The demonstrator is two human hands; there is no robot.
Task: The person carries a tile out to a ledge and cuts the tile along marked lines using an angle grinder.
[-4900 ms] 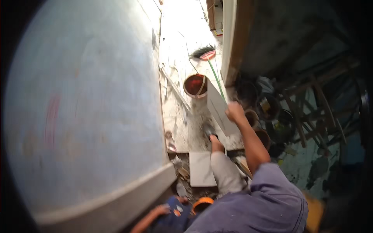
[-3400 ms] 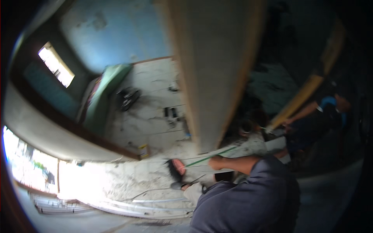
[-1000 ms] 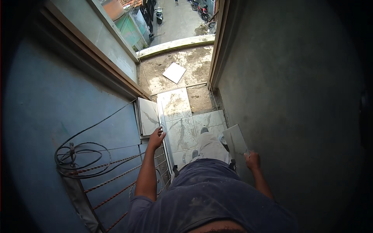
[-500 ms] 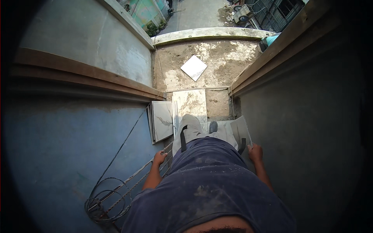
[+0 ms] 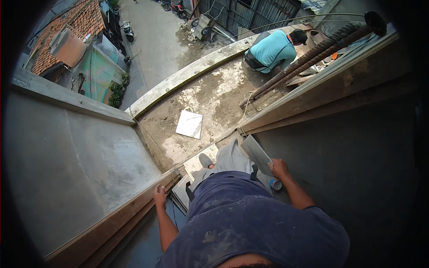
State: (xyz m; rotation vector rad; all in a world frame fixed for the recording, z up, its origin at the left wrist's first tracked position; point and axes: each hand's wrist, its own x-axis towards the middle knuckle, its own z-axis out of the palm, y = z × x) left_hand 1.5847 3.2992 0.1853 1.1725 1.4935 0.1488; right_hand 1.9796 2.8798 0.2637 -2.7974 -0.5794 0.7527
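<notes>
My right hand point(image 5: 279, 168) grips the edge of a grey-sided tile point(image 5: 256, 152), held tilted beside my right leg. At the left, my left hand point(image 5: 160, 195) is raised close to the wooden door frame point(image 5: 147, 201), its fingers loosely bent and apart with nothing in them. I cannot tell whether it touches the wood. Ahead, a white marbled tile point(image 5: 189, 124) lies flat on the rough balcony floor point(image 5: 219, 98). Stacked tiles point(image 5: 181, 191) lean by the frame below my left hand, partly hidden by my body.
A co-worker in a turquoise shirt point(image 5: 270, 51) crouches at the balcony's far right. Twisted dark poles point(image 5: 313, 58) slant over the right side. A curved low wall point(image 5: 192, 67) edges the balcony above a street point(image 5: 154, 44). A small blue can point(image 5: 275, 184) stands below my right hand.
I have stepped forward into the doorway and turned right, bringing the co-worker and poles into view. The right-hand tile has moved along with me; my left hand has come up near the frame.
</notes>
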